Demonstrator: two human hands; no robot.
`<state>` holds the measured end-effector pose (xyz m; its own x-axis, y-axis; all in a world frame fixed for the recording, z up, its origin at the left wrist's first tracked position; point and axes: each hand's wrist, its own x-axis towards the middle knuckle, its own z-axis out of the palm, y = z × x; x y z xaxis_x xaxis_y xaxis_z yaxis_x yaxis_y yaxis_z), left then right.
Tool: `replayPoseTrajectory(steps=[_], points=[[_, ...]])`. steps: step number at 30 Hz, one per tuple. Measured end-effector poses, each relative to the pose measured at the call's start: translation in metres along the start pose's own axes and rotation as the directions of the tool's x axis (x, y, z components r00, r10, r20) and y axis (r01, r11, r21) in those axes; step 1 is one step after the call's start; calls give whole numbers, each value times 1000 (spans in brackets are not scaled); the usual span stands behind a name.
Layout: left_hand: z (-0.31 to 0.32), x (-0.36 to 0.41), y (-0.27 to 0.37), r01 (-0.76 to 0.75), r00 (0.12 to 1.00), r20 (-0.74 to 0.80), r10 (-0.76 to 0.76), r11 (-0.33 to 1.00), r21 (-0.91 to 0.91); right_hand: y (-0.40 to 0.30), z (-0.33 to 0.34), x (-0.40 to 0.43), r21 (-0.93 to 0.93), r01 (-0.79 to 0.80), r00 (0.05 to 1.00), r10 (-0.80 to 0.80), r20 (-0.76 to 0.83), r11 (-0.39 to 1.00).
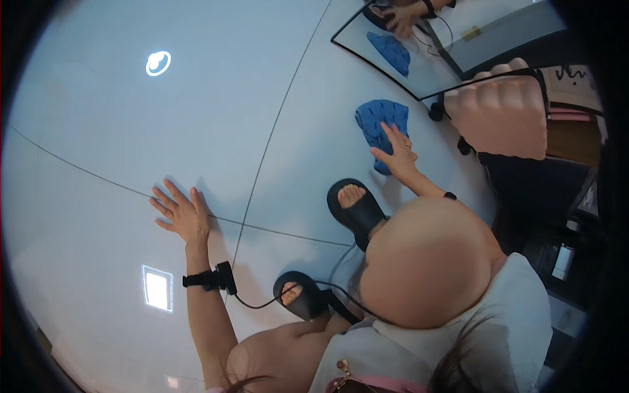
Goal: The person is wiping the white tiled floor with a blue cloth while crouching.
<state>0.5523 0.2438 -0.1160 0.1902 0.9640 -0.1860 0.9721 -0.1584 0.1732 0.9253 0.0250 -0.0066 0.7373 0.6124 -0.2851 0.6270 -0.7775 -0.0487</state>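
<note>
My left hand rests on the glossy tiled floor with its fingers spread, across a dark tile joint. It holds nothing. On its wrist is a black strap with a small box, from which a black cable runs toward my body. My right hand is over a crumpled blue cloth with dark marks, thumb and fingers apart. Whether the fingertips touch the cloth cannot be told. The hand covers part of the cloth's lower right side.
My feet are in black slippers, close to the cloth. A black-framed mirror stands beyond, reflecting the cloth and a hand. At its right is a pink ribbed case on black wheels. Ceiling lights reflect off the floor.
</note>
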Motion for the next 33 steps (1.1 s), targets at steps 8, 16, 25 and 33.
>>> replayPoseTrajectory(steps=[8,16,25,33], points=[[-3,1,-1,54,999,4,-54,997,-51,-8,-120,-140,828,-344,611,-564,555,443],[-2,3,9,73,997,27,-73,997,7,65,-94,-232,621,-415,715,-184,674,665],[-9,24,-13,82,992,93,-86,996,42,228,135,-275,608,-648,698,39,715,458],[-102,17,113,-683,729,237,642,703,196,311,166,-211,464,-581,585,740,-333,669]])
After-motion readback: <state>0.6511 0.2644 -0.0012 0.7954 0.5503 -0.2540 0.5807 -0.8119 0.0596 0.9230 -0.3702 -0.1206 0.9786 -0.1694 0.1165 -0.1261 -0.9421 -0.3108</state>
